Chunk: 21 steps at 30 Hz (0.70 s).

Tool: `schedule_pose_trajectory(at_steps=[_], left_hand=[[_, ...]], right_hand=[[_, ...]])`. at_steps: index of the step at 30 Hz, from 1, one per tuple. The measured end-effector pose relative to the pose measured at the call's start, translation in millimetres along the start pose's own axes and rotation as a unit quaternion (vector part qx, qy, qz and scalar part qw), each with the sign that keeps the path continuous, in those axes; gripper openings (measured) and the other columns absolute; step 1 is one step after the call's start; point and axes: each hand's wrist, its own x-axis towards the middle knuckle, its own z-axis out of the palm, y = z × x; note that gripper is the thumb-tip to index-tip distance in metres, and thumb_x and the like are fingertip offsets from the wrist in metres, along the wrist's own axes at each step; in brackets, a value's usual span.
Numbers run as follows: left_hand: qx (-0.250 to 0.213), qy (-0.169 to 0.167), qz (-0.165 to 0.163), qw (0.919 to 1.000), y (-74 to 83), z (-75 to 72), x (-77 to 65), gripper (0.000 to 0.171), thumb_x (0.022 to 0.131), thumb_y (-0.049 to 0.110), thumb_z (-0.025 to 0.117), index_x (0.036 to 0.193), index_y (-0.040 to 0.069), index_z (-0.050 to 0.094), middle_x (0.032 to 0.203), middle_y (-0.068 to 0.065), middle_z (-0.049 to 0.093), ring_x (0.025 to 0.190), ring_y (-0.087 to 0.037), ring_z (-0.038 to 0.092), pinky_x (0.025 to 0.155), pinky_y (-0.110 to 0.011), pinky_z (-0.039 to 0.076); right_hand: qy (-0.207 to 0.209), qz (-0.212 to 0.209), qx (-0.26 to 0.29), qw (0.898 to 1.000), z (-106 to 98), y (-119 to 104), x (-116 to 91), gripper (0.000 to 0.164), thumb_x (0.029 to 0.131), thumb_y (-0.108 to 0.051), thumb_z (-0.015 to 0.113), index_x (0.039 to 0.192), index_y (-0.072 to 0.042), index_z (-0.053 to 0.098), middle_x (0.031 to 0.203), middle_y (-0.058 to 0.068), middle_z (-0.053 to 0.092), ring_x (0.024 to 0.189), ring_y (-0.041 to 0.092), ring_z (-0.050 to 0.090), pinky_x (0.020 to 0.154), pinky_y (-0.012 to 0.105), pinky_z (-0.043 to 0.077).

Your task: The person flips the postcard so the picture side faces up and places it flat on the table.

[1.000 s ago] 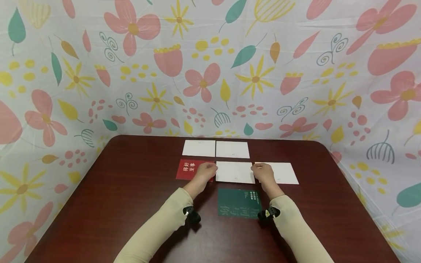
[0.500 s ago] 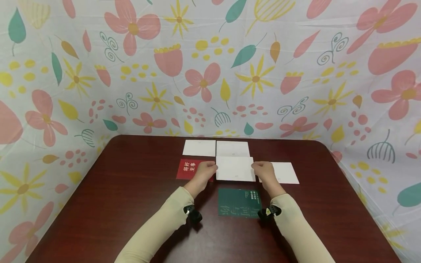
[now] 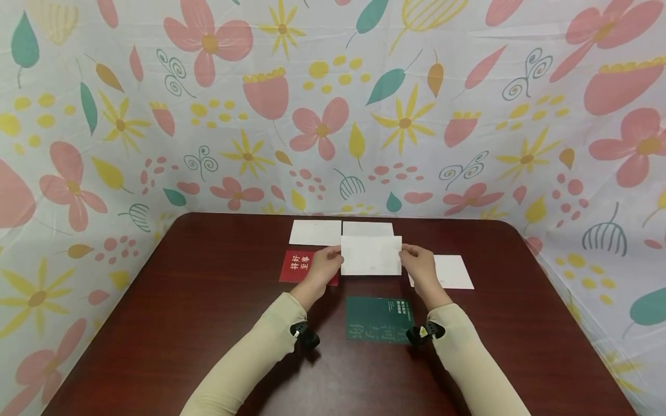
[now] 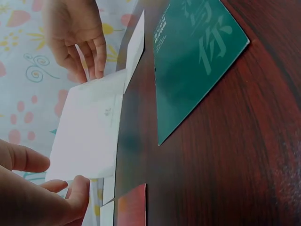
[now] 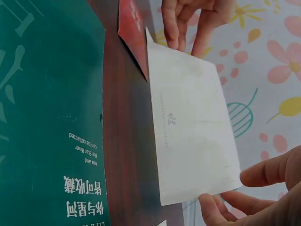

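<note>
Raised off the table and tilted up, a white postcard point(image 3: 372, 255) is pinched at its left edge by my left hand point(image 3: 324, 267) and at its right edge by my right hand point(image 3: 419, 267). Small print shows on its white face in the right wrist view. Beneath my left hand lies a red card point(image 3: 296, 267) with white characters, partly covered. Another white card point(image 3: 455, 271) lies partly behind my right hand. Nearer the front, between my forearms, lies a dark green card point(image 3: 377, 319) with pale lettering.
Two more white cards lie at the back of the dark wooden table point(image 3: 208, 323): the left white card point(image 3: 314, 232) shows fully, the right white card point(image 3: 368, 229) is partly hidden by the lifted one. A flower-patterned cloth point(image 3: 322, 144) hangs behind.
The middle white postcard has come up off the table, its far edge first, and now stands more upright. Both hands have risen slightly with it. The other cards stay put.
</note>
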Motion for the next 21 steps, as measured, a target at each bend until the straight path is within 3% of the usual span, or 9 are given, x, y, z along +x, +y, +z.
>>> schedule_pose_trajectory(at_steps=[9, 14, 17, 21], left_hand=[[-0.020, 0.015, 0.007, 0.9997, 3.7, -0.4, -2.1, 0.040, 0.095, 0.011, 0.050, 0.132, 0.000, 0.056, 0.131, -0.020, 0.054, 0.123, -0.031, 0.049, 0.101, -0.042, 0.042], [-0.054, 0.028, 0.018, 0.9980, 3.6, 0.5, -3.0, 0.038, 0.098, 0.012, 0.048, 0.129, -0.007, 0.056, 0.122, -0.023, 0.059, 0.115, -0.035, 0.055, 0.096, -0.040, 0.047], [-0.080, 0.038, 0.022, 0.9958, 3.4, 1.0, -2.6, 0.037, 0.099, 0.013, 0.046, 0.126, -0.011, 0.056, 0.117, -0.027, 0.058, 0.114, -0.039, 0.055, 0.096, -0.041, 0.047], [-0.102, 0.046, 0.018, 0.9935, 2.7, 1.2, -2.3, 0.038, 0.101, 0.018, 0.046, 0.121, -0.012, 0.058, 0.116, -0.029, 0.056, 0.115, -0.042, 0.053, 0.099, -0.043, 0.045]], right_hand=[[0.046, -0.003, 0.039, 0.998, 2.1, -2.7, 0.3, 0.043, 0.102, -0.018, 0.038, 0.132, 0.009, 0.051, 0.125, 0.029, 0.054, 0.116, 0.037, 0.054, 0.100, 0.043, 0.044], [0.079, -0.002, 0.057, 0.995, 3.1, -4.8, 0.7, 0.043, 0.103, -0.024, 0.041, 0.123, 0.010, 0.057, 0.118, 0.025, 0.059, 0.109, 0.032, 0.059, 0.084, 0.020, 0.051], [0.095, -0.004, 0.068, 0.993, 3.3, -4.8, 0.8, 0.044, 0.103, -0.026, 0.042, 0.119, 0.010, 0.061, 0.114, 0.024, 0.061, 0.105, 0.030, 0.062, 0.075, 0.013, 0.051], [0.097, -0.004, 0.088, 0.991, 3.6, -2.7, 1.2, 0.043, 0.103, -0.025, 0.042, 0.117, 0.010, 0.062, 0.116, 0.024, 0.061, 0.106, 0.029, 0.061, 0.083, 0.021, 0.052]])
